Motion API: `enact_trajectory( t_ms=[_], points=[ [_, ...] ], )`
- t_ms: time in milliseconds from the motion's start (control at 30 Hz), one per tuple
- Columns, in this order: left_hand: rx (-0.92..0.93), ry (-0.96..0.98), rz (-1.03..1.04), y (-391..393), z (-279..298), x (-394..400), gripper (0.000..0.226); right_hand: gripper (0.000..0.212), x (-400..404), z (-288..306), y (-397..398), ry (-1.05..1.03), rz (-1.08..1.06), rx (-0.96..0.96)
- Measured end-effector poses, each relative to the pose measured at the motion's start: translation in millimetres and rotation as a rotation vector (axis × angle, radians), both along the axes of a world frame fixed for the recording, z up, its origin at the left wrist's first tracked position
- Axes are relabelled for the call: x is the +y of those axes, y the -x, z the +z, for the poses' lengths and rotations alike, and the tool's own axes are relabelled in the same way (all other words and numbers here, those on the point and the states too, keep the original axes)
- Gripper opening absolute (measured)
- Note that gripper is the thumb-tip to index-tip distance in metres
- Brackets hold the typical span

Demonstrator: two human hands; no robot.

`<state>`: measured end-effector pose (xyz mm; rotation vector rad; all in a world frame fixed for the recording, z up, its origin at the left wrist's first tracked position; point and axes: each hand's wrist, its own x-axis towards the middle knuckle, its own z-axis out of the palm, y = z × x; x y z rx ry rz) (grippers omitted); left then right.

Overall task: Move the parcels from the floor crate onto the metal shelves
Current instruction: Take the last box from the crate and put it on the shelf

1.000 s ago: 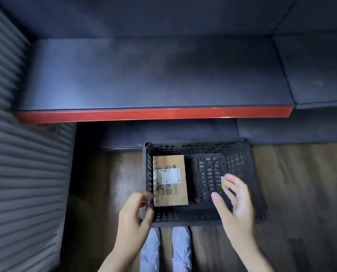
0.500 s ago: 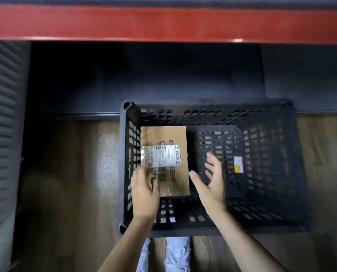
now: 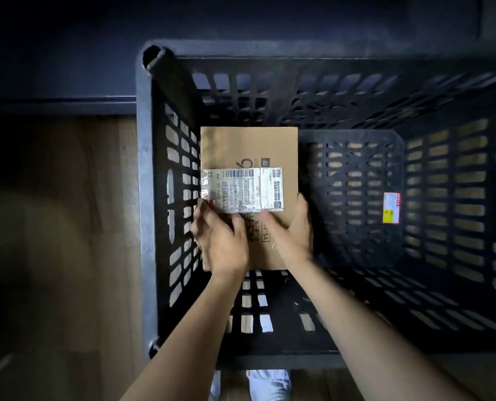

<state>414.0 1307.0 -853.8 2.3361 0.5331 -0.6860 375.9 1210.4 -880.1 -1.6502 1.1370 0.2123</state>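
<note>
Parcels number just one that I can see: a flat brown cardboard parcel [image 3: 248, 151] lying on the floor of the black plastic crate [image 3: 147, 198], pushed up against the crate's wall at nine o'clock. One white shipping label [image 3: 242, 190] under shiny tape runs across its middle, with barcodes printed on it. One crate, one parcel, two hands.

Both hands reach down into the crate from six o'clock and meet on the near half of the parcel. The left hand [image 3: 222, 238] lies over the parcel's nine o'clock edge, its fingers curled round that edge close to the crate wall, fingertips just touching the lower corner of the label. The right hand [image 3: 291, 230] clasps the opposite edge at three o'clock, thumb laid across the top face just below the label and the other fingers wrapped down round the side. The parcel sits between the two hands, its far half at twelve o'clock uncovered.

On the crate's inner wall at three o'clock sticks one small red-and-yellow sticker [image 3: 391, 208]. Wooden floor [image 3: 67, 212] shows at nine o'clock beside the crate and through its slots.
</note>
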Motion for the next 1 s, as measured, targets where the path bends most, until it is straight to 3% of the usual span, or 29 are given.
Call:
enact_trajectory(
  t_ms=[267,400,567,733,867,1000],
  points=[
    [-0.162,0.027,-0.085,-14.9,56.5,-15.7,0.059,0.071,-12.3,63.6,0.7,0.092,-0.102,-0.054],
    [-0.214,0.1,-0.095,-14.3,111.4,-14.2,0.039,0.074,-13.9,122.4,5.8,0.098,-0.127,-0.08],
    [-0.312,0.235,-0.089,-8.5,196.7,-8.7,0.024,0.056,-16.5,206.8,16.4,0.1,-0.133,-0.16],
    [-0.376,0.291,-0.152,-10.2,284.1,-1.7,0.035,0.062,-12.2,296.5,23.0,0.131,-0.225,-0.205],
    [-0.455,0.342,-0.176,-18.6,379.2,5.5,0.061,0.067,-6.8,383.7,23.1,0.171,-0.338,-0.266],
    [-0.577,0.439,-0.348,-30.1,479.1,23.8,0.075,0.059,-4.3,481.1,23.8,0.188,-0.413,-0.387]
  ],
)
